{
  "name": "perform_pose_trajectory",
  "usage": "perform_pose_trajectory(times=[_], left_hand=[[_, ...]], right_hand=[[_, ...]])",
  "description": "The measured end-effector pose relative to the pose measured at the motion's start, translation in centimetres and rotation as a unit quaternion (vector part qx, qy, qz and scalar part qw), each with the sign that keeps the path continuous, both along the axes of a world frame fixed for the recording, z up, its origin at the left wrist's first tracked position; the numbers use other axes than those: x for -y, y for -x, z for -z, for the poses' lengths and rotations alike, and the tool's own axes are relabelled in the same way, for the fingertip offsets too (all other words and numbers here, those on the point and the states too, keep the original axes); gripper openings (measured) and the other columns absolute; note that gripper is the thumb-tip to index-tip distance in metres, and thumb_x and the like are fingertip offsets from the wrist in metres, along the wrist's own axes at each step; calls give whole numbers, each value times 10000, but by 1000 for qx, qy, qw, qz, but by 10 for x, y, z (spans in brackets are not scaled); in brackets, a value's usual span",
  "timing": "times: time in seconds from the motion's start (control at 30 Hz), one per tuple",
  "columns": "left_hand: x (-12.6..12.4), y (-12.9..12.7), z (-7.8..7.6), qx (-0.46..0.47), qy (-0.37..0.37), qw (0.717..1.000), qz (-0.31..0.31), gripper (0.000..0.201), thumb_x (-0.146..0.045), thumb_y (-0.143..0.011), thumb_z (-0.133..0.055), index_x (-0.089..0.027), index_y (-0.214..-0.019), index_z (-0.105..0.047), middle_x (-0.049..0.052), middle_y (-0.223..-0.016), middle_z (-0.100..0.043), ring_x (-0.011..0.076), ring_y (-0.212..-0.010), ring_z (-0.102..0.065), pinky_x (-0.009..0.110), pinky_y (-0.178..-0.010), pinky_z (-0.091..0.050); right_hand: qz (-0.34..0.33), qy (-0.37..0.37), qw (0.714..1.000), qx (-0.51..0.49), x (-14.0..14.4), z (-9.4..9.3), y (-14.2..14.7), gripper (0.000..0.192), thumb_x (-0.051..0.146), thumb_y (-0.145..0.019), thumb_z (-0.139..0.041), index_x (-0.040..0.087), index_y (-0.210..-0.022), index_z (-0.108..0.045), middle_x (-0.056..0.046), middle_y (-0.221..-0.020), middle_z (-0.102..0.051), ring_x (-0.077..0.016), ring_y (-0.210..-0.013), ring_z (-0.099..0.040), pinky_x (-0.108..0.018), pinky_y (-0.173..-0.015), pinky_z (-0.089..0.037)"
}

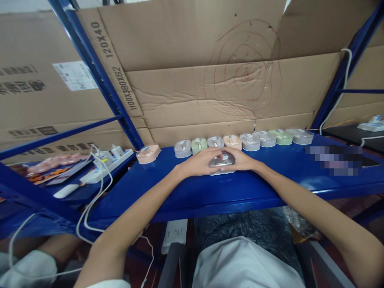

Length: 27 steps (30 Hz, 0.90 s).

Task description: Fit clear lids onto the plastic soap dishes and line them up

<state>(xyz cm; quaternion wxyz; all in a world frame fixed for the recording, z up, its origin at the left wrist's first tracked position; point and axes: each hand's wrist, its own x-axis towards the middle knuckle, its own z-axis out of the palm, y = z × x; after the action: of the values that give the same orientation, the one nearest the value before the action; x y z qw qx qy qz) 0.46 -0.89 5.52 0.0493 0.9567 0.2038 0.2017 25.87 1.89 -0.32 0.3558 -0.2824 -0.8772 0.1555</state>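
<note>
A dark grey rounded case with a round pale sticker on top sits at the middle of the blue shelf table. From the left side my left hand is curled round it. My right hand closes round the opposite side, so both hands grip the case together. Thin clear or whitish film shows along its lower front edge. Just behind my hands stand similar cases in a row, among them a green case, an orange case and a grey case.
A pink case stands apart at the left. White cables hang over the left edge beside a power strip. A dark flat item, partly blurred, lies at the right. Cardboard backs the table. Another person's sleeve shows lower left.
</note>
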Motion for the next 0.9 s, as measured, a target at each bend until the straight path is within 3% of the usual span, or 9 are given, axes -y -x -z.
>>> perform_pose_trajectory(times=[0.13,0.27,0.4,0.63,0.9], left_hand=[[-17,8,17,105,65,992,-11,439,-467,-890,-799,-252,-1243,-653,101,-1322,-705,311,-1266,-661,507,-1132,-507],[-25,9,42,120,127,985,-12,782,-515,-773,-912,-257,-1432,-578,139,-1482,-638,340,-1376,-622,546,-1192,-472],[-26,2,58,146,131,980,-25,885,-462,-717,-955,-247,-1475,-553,151,-1531,-616,368,-1411,-607,576,-1208,-454],[-27,0,64,179,167,969,-45,960,-455,-664,-988,-222,-1479,-535,154,-1493,-639,362,-1353,-643,547,-1152,-501],[-27,0,65,175,165,969,-61,961,-487,-647,-992,-219,-1455,-547,168,-1484,-643,392,-1364,-640,589,-1165,-496]], right_hand=[[9,20,1000,-2,3,1,3,770,589,-743,-931,227,-1369,-664,-137,-1359,-740,-363,-1242,-714,-535,-1094,-565],[18,27,999,-4,3,4,3,773,583,-730,-936,236,-1362,-657,-132,-1340,-740,-358,-1212,-719,-532,-1069,-577],[18,32,999,-16,4,6,2,763,569,-722,-949,231,-1340,-655,-131,-1325,-748,-354,-1185,-733,-527,-1043,-587],[14,39,999,-20,2,9,1,894,555,-666,-988,229,-1428,-653,-145,-1387,-751,-366,-1263,-729,-554,-1118,-562],[23,42,999,-11,1,9,0,875,553,-671,-987,231,-1424,-680,-137,-1378,-759,-357,-1238,-743,-538,-1088,-586]])
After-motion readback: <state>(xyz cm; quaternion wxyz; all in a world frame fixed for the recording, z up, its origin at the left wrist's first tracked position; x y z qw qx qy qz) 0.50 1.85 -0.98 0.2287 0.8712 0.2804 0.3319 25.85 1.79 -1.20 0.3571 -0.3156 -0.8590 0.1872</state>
